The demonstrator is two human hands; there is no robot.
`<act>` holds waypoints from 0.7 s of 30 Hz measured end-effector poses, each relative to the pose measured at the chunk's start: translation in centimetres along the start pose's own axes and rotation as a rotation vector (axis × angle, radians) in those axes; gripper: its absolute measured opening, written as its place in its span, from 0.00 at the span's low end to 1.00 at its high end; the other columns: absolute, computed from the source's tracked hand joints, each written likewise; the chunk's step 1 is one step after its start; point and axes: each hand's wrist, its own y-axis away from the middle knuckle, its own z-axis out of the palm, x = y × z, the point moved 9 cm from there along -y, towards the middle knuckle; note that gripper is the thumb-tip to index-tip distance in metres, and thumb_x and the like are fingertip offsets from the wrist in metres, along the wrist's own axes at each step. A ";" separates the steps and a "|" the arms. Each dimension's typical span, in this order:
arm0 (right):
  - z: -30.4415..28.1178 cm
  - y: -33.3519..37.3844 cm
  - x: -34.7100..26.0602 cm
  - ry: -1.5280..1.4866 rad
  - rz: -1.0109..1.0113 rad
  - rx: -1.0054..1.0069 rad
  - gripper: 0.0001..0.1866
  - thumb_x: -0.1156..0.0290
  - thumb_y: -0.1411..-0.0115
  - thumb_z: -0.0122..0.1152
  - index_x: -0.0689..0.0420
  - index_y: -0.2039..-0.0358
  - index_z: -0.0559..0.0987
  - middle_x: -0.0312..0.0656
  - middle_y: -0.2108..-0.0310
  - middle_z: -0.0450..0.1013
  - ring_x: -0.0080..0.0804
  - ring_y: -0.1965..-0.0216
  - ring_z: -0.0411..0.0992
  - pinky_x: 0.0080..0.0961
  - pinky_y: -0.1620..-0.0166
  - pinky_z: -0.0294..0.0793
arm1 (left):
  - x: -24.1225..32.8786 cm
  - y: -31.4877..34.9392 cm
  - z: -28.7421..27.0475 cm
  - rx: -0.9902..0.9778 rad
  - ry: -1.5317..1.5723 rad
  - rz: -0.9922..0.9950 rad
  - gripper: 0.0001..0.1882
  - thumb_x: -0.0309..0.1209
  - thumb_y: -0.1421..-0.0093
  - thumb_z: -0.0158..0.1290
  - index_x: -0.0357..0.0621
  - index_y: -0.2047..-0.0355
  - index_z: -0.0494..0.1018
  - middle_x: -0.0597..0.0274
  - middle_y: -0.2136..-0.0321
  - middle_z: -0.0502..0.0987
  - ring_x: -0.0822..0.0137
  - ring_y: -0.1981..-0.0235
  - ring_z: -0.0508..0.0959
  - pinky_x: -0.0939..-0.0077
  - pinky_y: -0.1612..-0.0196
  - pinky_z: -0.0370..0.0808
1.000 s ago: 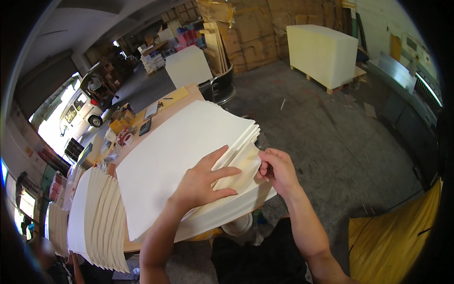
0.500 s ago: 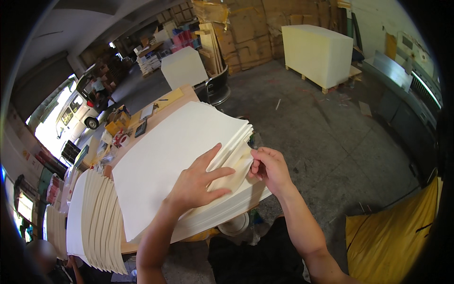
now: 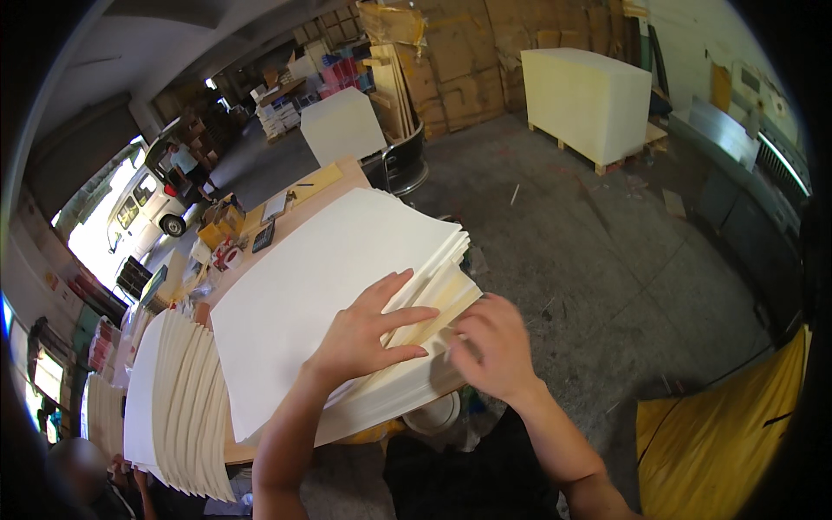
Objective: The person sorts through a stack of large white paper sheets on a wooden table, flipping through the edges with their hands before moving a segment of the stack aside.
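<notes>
A tall stack of large white paper sheets (image 3: 321,269) lies on the table in front of me. My left hand (image 3: 362,338) rests on its near right part, fingers spread across the sheets. Beyond those fingers, the corners of several upper sheets (image 3: 446,290) are lifted and bent, showing cream-tinted edges. My right hand (image 3: 496,348) is at the right corner of the stack with curled fingers. Motion smears these fingers, so whether they grip a sheet cannot be made out. Beneath the lifted sheets is the lower part of the stack (image 3: 381,403).
Left of the stack stands a fanned pile of sheets (image 3: 186,407), with another person's hand (image 3: 139,478) near it. A calculator (image 3: 263,237) and tape roll (image 3: 232,258) lie along the table's far left side. A yellow sheet of fabric (image 3: 724,429) hangs at right.
My right hand has moved down and slightly right from the lifted sheet corner, and its fingers are now blurred. My left hand stays spread on the sheets.
</notes>
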 end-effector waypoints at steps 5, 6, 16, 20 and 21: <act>4.3 1.7 -0.7 0.023 -0.109 -0.416 0.21 0.64 0.49 0.69 0.51 0.53 0.82 0.47 0.49 0.74 0.50 0.44 0.71 0.46 0.39 0.68 | 1.7 0.1 2.2 -0.103 -0.178 0.113 0.31 0.52 0.39 0.64 0.76 0.35 0.73 0.52 0.26 0.61 0.42 0.29 0.64 0.48 0.31 0.67; 4.8 1.9 -0.7 0.024 -0.107 -0.443 0.21 0.63 0.49 0.69 0.51 0.53 0.82 0.47 0.50 0.74 0.50 0.44 0.71 0.47 0.38 0.67 | 2.4 0.6 2.9 -0.127 -0.265 0.147 0.33 0.52 0.38 0.63 0.77 0.32 0.71 0.52 0.26 0.60 0.42 0.29 0.64 0.46 0.30 0.65; 5.5 1.6 -1.4 -0.034 -0.070 -0.432 0.24 0.50 0.45 0.74 0.51 0.52 0.86 0.46 0.46 0.76 0.49 0.40 0.70 0.48 0.37 0.64 | 4.7 6.8 3.0 0.066 -0.707 -0.042 0.37 0.44 0.35 0.57 0.44 0.29 0.64 0.50 0.30 0.66 0.48 0.31 0.67 0.38 0.29 0.60; 6.3 1.7 -0.8 0.013 -0.009 -0.551 0.31 0.48 0.43 0.74 0.52 0.43 0.83 0.48 0.38 0.73 0.53 0.36 0.68 0.51 0.33 0.60 | 2.5 8.4 1.3 0.249 -0.682 -0.246 0.34 0.34 0.35 0.53 0.45 0.29 0.64 0.51 0.31 0.68 0.48 0.32 0.69 0.40 0.29 0.61; 6.2 1.8 -0.6 0.053 -0.029 -0.549 0.32 0.49 0.42 0.73 0.52 0.41 0.81 0.49 0.37 0.71 0.53 0.34 0.67 0.51 0.32 0.60 | 2.3 8.7 0.7 0.304 -0.651 -0.274 0.33 0.31 0.37 0.54 0.45 0.30 0.66 0.51 0.32 0.69 0.49 0.31 0.68 0.39 0.28 0.59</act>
